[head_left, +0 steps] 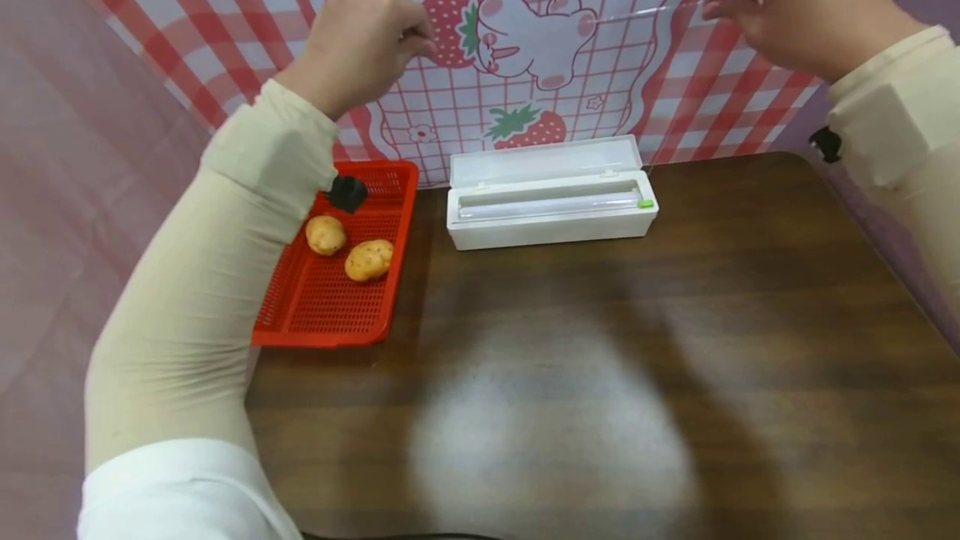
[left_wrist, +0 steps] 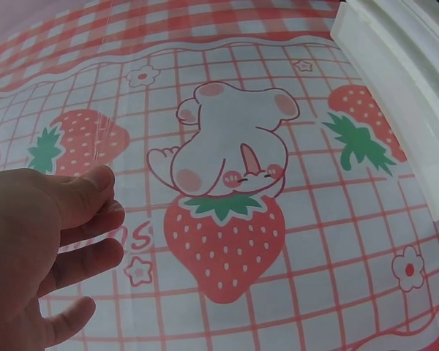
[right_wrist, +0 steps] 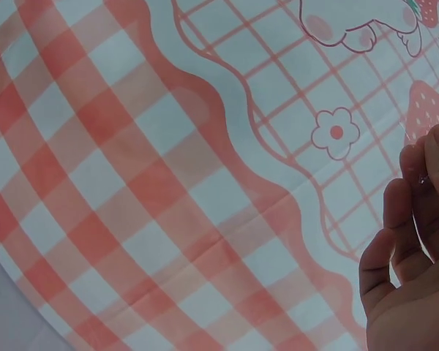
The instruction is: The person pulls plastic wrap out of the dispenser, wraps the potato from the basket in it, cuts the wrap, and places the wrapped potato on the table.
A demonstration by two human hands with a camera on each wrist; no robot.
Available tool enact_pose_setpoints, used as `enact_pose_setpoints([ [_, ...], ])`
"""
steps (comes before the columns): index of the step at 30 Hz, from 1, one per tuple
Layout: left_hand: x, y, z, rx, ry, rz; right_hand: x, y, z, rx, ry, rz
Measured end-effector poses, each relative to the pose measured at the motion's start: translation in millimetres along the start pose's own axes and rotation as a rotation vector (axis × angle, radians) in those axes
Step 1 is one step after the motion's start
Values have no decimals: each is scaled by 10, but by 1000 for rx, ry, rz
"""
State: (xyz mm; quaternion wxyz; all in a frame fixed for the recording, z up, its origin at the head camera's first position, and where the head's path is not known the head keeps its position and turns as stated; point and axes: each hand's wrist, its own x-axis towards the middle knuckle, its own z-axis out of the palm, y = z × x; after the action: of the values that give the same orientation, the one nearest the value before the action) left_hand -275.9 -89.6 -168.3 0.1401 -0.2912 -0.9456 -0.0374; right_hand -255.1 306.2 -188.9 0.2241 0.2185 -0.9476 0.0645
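Both hands are raised above the far side of the table, thumb and fingers pinched together. Between them spans clear cling film, showing only as faint glints and a thin edge line. My left hand pinches one side of it; in the left wrist view, fine creases run up from the fingertips. My right hand pinches the other side, where a small shine of film shows at the fingertips. Below them stands a white cling film dispenser, its lid raised, with a clear roll inside.
At the left, a red plastic basket holds two potatoes, partly behind the left sleeve. A pink checked sheet with strawberry prints hangs behind the brown wooden table. A green slider sits at the dispenser's right end.
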Motion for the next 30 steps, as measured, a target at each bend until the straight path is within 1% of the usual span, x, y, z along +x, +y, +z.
enact_pose_setpoints([
  [5,-46,0,-36,-3,31,26,-21,-23,-32,12,37,-37],
  [7,-92,3,-50,-7,49,54,-57,-43,-52,13,61,-64],
  [9,-177,18,-66,-3,73,98,-122,-75,-75,-1,84,-100],
  [12,-361,71,-70,14,107,181,-273,-109,-93,-20,134,-187],
  [15,-622,153,-59,30,151,266,-498,-191,-122,-23,177,-278],
  [17,-815,196,10,34,198,332,-679,-266,-100,6,199,-326],
  [19,-1030,246,109,17,251,399,-889,-367,-67,45,195,-352],
  [22,-1401,346,315,-31,292,474,-1261,-546,40,132,180,-392],
  [24,-1656,427,497,-70,278,504,-1536,-665,165,190,165,-417],
  [26,-1901,522,713,-88,229,512,-1826,-763,343,244,146,-434],
  [28,-2109,627,986,-94,206,530,-2111,-828,576,282,127,-429],
  [30,-2280,753,1288,-95,184,537,-2383,-858,836,307,99,-395],
])
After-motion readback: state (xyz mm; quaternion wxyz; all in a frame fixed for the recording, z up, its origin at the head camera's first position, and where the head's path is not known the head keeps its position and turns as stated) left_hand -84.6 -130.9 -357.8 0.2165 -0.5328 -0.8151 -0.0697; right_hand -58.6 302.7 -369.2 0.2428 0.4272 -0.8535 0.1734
